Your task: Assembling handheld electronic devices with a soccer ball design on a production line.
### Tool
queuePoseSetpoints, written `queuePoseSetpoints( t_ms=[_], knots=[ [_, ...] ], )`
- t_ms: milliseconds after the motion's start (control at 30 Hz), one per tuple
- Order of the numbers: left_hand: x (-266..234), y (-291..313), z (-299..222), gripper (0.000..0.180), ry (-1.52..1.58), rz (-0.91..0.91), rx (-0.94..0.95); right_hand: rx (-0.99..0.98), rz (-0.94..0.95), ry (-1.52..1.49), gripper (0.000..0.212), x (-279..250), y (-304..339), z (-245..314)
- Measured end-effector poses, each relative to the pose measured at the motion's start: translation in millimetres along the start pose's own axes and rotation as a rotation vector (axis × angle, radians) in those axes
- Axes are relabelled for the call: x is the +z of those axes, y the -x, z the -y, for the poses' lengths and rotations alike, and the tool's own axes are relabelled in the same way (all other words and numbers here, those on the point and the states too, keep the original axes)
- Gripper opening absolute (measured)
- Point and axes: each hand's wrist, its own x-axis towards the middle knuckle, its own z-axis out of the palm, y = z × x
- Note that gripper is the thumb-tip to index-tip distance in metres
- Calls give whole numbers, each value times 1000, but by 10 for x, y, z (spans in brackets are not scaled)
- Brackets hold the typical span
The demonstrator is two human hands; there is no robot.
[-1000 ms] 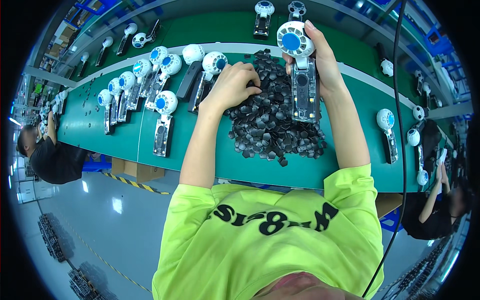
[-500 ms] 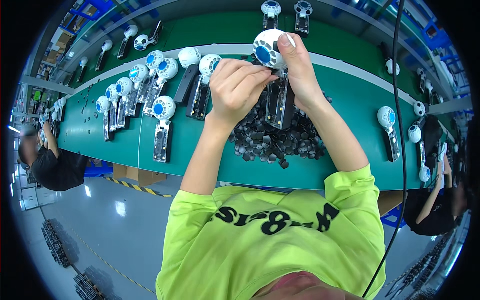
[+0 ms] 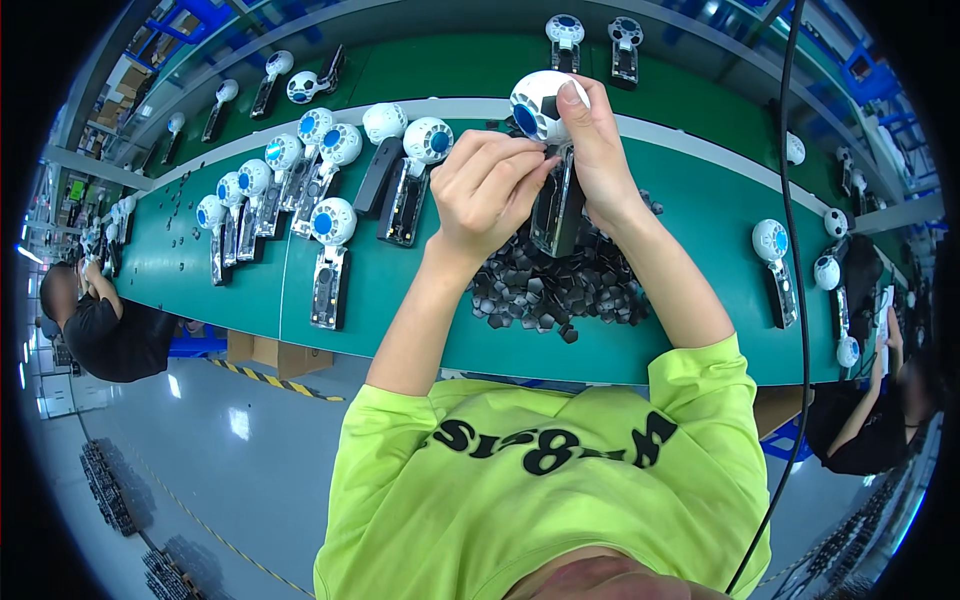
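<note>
My right hand (image 3: 597,150) grips a ball-headed handheld device, thumb on its white ball (image 3: 541,92) and fingers behind. The ball carries a blue disc and a black pentagon patch. Below it hangs the device's dark, open-fronted handle (image 3: 554,212), tilted slightly. My left hand (image 3: 487,188) is closed in a pinch at the ball's lower left, against its underside; whatever sits between those fingertips is hidden. Under both hands lies a heap of small black pentagon pieces (image 3: 545,290) on the green table (image 3: 400,320).
Several similar devices (image 3: 330,222) lie left of my hands, and one device (image 3: 771,241) lies to the right. More stand on the far green surface (image 3: 440,65). A black cable (image 3: 792,180) hangs down on the right. People sit at both sides.
The ball has turned in my right hand, so a black pentagon shows more and the blue disc faces lower left. My left hand stays pinched by it. The whole view has shifted slightly.
</note>
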Motion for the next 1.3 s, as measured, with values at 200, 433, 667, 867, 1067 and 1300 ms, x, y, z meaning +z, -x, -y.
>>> queuePoseSetpoints(
  t_ms=[200, 433, 667, 867, 1067, 1300],
  knots=[
    [-19, -10, -18, 18, 56, 7, -72, 98, 3, -143, 51, -13, 3, 45],
    [77, -13, -67, 19, 177, -27, -56, 51, -69, -162, 47, 4, 12, -31],
    [47, 31, -114, 18, 225, -37, -202, 65, 12, -232, 52, 50, 90, 19],
    [45, 61, -90, 20, 171, -87, -162, 56, 47, -218, 49, 71, 119, 19],
    [44, 63, -51, 37, 135, -170, -152, 57, 84, -263, 45, 94, 149, 37],
    [135, -60, 168, 59, 26, -300, -81, 90, 245, -188, 49, 83, 177, 64]
  ],
)
